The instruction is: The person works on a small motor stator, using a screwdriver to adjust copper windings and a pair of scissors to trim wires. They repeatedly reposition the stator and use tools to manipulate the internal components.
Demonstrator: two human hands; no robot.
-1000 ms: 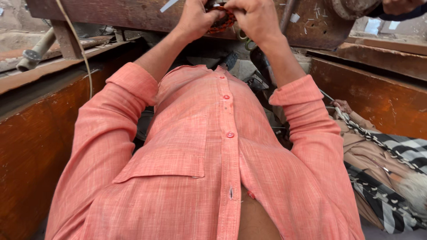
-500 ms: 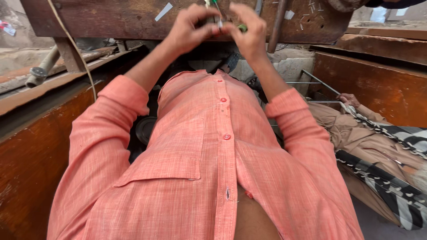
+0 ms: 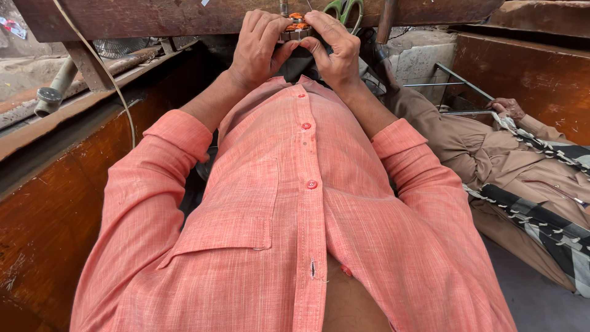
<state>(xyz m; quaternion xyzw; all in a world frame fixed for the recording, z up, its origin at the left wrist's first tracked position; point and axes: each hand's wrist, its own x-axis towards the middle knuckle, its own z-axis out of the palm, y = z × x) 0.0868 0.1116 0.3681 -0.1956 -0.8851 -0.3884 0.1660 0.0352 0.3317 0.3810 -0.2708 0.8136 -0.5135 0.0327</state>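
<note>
My left hand (image 3: 258, 49) and my right hand (image 3: 335, 52) meet at the top of the view, above my salmon-pink buttoned shirt (image 3: 295, 203). Both hands are closed around a small round metal part with orange copper windings (image 3: 296, 26), held between thumbs and fingertips. Most of the part is hidden by my fingers. Green-handled scissors (image 3: 344, 9) lie just beyond my right hand on a wooden bench edge (image 3: 153, 15).
A wooden panel (image 3: 55, 203) runs along my left. A grey pipe (image 3: 52, 92) lies at far left. On the right another person in brown clothes (image 3: 491, 154) with a checked scarf (image 3: 547, 221) sits close, a hand (image 3: 507, 107) resting by metal rods (image 3: 442, 83).
The view has tilted down a little, so my hands sit lower in the frame. They have closed in tighter on the wound part, and the scissors now show beyond them.
</note>
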